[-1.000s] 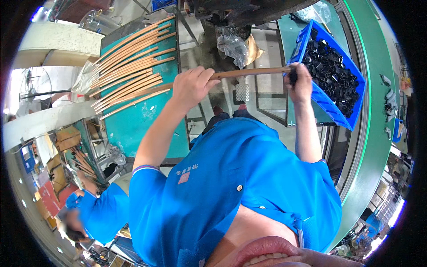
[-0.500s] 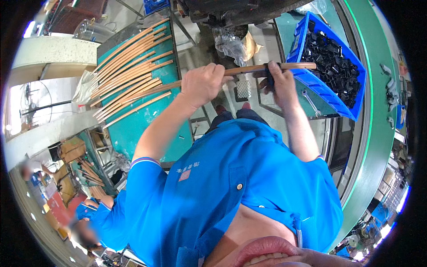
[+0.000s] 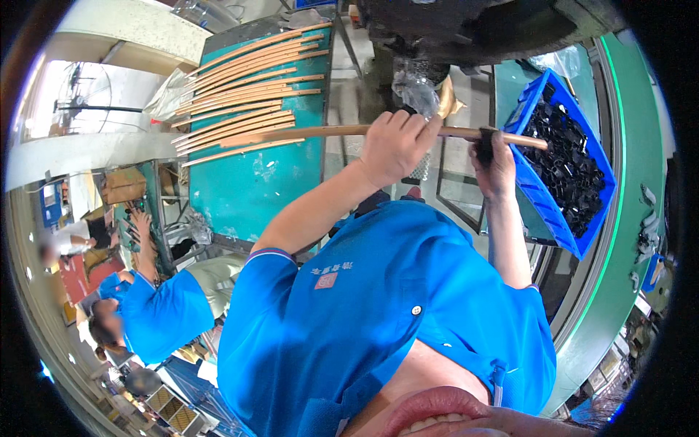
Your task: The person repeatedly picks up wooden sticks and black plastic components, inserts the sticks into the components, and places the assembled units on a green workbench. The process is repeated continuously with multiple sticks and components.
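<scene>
A long, slightly curved wooden strip (image 3: 320, 132) lies level across in front of me, held in both hands. My left hand (image 3: 397, 146) is wrapped round its middle. Close to its right end, my right hand (image 3: 496, 167) grips a small black piece (image 3: 486, 143) that sits around the strip. The strip's bare tip sticks out to the right, over the edge of a blue bin (image 3: 557, 211) full of small black parts (image 3: 564, 160). The exact shape of the black piece is partly hidden by my fingers.
On the left, several similar wooden strips (image 3: 255, 87) lie side by side on a green table (image 3: 251, 193). A green surface (image 3: 626, 240) runs along the right. Dark machinery (image 3: 480, 29) hangs over the far side. A co-worker in blue (image 3: 164, 309) is at lower left.
My view has shifted, so the tables and bin appear elsewhere. Both hands still hold the strip; the black piece remains near its right end.
</scene>
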Motion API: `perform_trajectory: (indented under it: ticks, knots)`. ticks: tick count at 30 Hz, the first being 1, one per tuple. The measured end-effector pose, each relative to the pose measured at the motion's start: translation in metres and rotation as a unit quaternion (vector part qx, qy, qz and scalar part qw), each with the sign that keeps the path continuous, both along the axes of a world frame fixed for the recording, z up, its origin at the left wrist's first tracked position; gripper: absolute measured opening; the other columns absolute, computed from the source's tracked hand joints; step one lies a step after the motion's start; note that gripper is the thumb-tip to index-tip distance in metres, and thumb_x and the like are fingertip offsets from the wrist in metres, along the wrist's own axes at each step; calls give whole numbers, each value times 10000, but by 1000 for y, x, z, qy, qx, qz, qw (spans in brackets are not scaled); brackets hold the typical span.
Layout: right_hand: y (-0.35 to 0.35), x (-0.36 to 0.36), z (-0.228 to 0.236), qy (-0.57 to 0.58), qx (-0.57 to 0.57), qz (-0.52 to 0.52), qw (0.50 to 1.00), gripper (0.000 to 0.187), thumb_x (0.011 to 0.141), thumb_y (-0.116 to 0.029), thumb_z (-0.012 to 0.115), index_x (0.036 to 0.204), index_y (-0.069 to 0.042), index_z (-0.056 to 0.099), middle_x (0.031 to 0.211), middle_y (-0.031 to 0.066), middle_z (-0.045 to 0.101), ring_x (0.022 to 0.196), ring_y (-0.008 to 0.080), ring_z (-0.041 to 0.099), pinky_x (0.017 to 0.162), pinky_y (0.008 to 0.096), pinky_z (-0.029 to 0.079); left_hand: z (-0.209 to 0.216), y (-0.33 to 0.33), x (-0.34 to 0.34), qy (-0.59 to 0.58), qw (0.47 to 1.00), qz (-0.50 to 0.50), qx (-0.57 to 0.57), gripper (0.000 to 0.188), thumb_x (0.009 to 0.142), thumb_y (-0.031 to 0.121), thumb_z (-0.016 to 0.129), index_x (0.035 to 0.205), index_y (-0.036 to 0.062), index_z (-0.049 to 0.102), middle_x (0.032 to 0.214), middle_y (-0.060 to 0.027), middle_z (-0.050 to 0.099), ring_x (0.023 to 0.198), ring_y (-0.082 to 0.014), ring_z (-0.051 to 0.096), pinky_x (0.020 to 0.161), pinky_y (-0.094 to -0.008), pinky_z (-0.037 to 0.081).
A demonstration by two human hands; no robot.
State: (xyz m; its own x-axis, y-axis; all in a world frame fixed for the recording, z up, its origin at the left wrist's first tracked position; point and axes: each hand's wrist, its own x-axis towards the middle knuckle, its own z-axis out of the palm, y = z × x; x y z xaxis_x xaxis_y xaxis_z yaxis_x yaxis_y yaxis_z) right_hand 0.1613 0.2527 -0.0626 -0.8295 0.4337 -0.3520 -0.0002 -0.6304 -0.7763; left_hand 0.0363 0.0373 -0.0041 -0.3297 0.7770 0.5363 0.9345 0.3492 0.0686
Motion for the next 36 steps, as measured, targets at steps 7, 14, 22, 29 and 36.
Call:
perform_trajectory:
  ticks: [7, 14, 22, 29, 36]
  knots:
    - [22, -4, 35, 49, 117, 174, 977, 331, 990, -263, 546, 1147, 28, 566, 1078, 151, 678, 898, 234, 668, 705, 331, 507, 0, 13, -10, -129, 992, -6, -7, 292, 781, 238, 744, 1017, 93, 651, 724, -47, 583, 655, -237, 634, 541, -370, 503]
    - [37, -9, 1, -110, 240, 240, 934, 334, 994, -306, 550, 1102, 9, 572, 859, 96, 672, 730, 167, 644, 611, 298, 494, 3, 30, -5, -129, 991, 26, -28, 281, 782, 239, 744, 1011, 103, 655, 759, -50, 594, 660, -253, 631, 545, -381, 504]
    - [-18, -31, 20, -39, 210, 292, 932, 298, 1034, -308, 476, 976, -24, 544, 745, 32, 580, 615, 113, 570, 547, 269, 473, 2, 28, -13, -118, 993, 12, -26, 239, 782, 237, 733, 956, 99, 645, 742, -55, 579, 663, -252, 634, 538, -377, 503]
    - [-38, -54, 18, -50, 205, 327, 921, 306, 1035, -315, 462, 947, -30, 528, 717, 24, 557, 587, 118, 561, 518, 263, 466, -10, 3, -32, -137, 989, 33, -33, 200, 805, 235, 714, 946, 107, 652, 742, -53, 581, 675, -258, 634, 551, -378, 511]
    - [-64, -97, -42, -64, 349, 266, 896, 404, 990, -355, 496, 985, 43, 566, 783, 169, 630, 709, 250, 649, 629, 387, 489, -47, -18, -74, -126, 987, 57, -86, 214, 833, 278, 687, 996, 140, 680, 797, -46, 628, 734, -243, 661, 615, -381, 540]
